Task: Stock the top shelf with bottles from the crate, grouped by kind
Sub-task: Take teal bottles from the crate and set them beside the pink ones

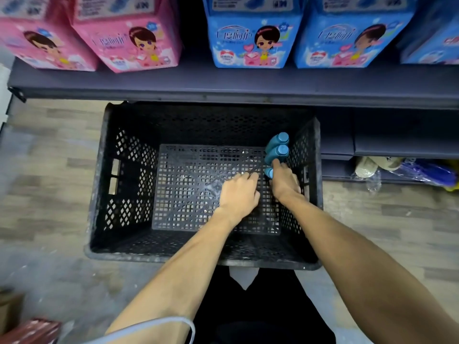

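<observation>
A: R fingers (276,163), where are they?
B: Head view: your R hand (284,181) is down in the crate (104,170), by its right wall. Index tip touches the mid bottle (278,152). The rest of the hand lies over the near bottle (269,173), and only its blue cap shows. Closed round it or not, can't tell.
A: And L fingers (250,176)?
B: Your L hand (239,192) hangs over the crate's mesh bottom, just beside the R one. Fingers loosely curled, holding nothing.
A: Bottles?
B: Three teal ones w/ blue caps, caps up, in a row along that right wall. The far bottle (279,139) touches the mid one.
A: Crate?
B: On the wood-look floor (49,170), up against a dark shelf (223,80) w/ pink packs (129,38) and blue packs (250,38).
</observation>
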A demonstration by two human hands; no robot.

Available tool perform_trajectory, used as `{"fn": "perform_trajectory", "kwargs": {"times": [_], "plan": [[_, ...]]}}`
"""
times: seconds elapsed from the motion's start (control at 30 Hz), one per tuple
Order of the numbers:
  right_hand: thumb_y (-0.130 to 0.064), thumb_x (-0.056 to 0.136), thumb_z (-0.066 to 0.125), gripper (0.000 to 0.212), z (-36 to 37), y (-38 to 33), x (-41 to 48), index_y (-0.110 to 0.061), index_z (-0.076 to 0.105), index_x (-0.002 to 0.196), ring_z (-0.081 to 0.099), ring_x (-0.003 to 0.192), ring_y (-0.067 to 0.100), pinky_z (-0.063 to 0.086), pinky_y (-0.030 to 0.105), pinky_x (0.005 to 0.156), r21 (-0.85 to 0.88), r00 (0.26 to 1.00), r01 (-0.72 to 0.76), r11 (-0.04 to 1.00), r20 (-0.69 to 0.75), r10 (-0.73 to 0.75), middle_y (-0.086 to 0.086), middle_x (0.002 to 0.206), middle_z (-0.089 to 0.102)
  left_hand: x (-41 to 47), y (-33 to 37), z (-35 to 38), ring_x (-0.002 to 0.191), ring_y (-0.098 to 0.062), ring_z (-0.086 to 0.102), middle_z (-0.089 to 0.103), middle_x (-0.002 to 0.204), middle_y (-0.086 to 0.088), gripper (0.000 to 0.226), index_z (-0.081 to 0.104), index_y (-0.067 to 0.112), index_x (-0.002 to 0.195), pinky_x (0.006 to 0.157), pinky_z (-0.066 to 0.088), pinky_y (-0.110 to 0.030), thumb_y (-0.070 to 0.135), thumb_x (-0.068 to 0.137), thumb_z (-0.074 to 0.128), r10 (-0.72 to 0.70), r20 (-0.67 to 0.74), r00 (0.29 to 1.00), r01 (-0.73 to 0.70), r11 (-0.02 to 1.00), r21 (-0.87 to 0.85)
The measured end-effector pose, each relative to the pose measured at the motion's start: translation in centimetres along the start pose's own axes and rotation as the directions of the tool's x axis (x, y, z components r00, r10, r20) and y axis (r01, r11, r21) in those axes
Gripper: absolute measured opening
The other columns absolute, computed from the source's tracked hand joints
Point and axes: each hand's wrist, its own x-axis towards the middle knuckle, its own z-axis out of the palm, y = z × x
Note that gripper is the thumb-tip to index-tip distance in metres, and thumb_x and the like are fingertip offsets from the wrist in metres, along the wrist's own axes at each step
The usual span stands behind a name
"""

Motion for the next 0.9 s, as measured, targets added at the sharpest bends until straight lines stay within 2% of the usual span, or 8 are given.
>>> {"fn": "perform_trajectory", "kwargs": {"times": [0.1, 0.2, 0.33, 0.57, 0.73, 0.9], "plan": [[-0.003, 0.101, 0.034, 0.033, -0.2, -0.2, -0.4, -0.013, 0.043, 0.131, 0.054, 0.112, 0.037, 0.038, 0.039, 0.085, 0.057, 0.998, 0.026, 0.998, -0.066, -0.022, 0.015, 0.133, 0.050, 0.0, -0.2, 0.1, 0.099, -0.024, 0.059, 0.063, 0.105, -0.004, 0.026, 0.052, 0.015, 0.111, 0.069, 0.048, -0.036, 0.031, 0.090, 0.054, -0.008, 0.001, 1.000, 0.008, 1.000, -0.006], [0.002, 0.096, 0.049, 0.043, -1.0, -0.9, -1.0, -0.009, 0.039, 0.137, 0.061, 0.105, 0.040, 0.047, 0.043, 0.083, 0.047, 0.993, 0.040, 0.998, -0.116, -0.034, 0.015, 0.133, 0.051, 0.0, -0.2, 0.3, 0.097, -0.024, 0.060, 0.063, 0.104, -0.004, 0.025, 0.052, 0.015, 0.110, 0.069, 0.049, -0.037, 0.029, 0.090, 0.053, -0.012, -0.013, 1.000, 0.012, 1.000, -0.013], [0.001, 0.095, 0.051, 0.038, -2.1, -1.6, -1.8, -0.008, 0.040, 0.131, 0.063, 0.098, 0.040, 0.051, 0.045, 0.082, 0.026, 0.988, 0.094, 0.995, -0.123, -0.090, 0.014, 0.132, 0.051, 0.1, -0.3, 0.0, 0.098, -0.024, 0.060, 0.063, 0.105, -0.004, 0.026, 0.052, 0.014, 0.113, 0.069, 0.049, -0.037, 0.028, 0.090, 0.052, -0.032, -0.047, 0.998, 0.033, 0.999, 0.003], [0.005, 0.091, 0.050, 0.040, -3.4, -1.5, -3.0, -0.007, 0.040, 0.128, 0.063, 0.098, 0.041, 0.051, 0.047, 0.081, 0.010, 0.975, 0.199, 0.980, -0.103, -0.197, 0.015, 0.128, 0.050, 0.0, -0.3, -0.5, 0.094, -0.023, 0.061, 0.062, 0.101, -0.003, 0.024, 0.051, 0.015, 0.109, 0.066, 0.047, -0.035, 0.031, 0.090, 0.052, -0.052, -0.085, 0.995, 0.055, 0.998, 0.021], [-0.004, 0.093, 0.056, 0.032, -4.7, -1.1, -4.1, -0.008, 0.043, 0.122, 0.062, 0.095, 0.041, 0.052, 0.048, 0.079, 0.051, 0.966, 0.230, 0.972, -0.135, -0.221, 0.014, 0.123, 0.052, -0.1, -0.4, -1.1, 0.095, -0.023, 0.061, 0.062, 0.102, -0.002, 0.026, 0.049, 0.016, 0.110, 0.068, 0.048, -0.036, 0.031, 0.090, 0.053, -0.054, -0.087, 0.995, 0.057, 0.998, 0.029], [-0.015, 0.092, 0.063, 0.029, -7.7, -0.9, -5.4, -0.012, 0.044, 0.113, 0.063, 0.093, 0.040, 0.050, 0.045, 0.075, 0.023, 0.931, 0.311, 0.950, -0.206, -0.300, 0.009, 0.117, 0.055, -0.5, -0.3, -3.1, 0.096, -0.023, 0.060, 0.060, 0.103, -0.001, 0.030, 0.049, 0.016, 0.112, 0.069, 0.048, -0.036, 0.034, 0.090, 0.057, -0.047, -0.131, 0.990, 0.051, 0.998, 0.033]]}}
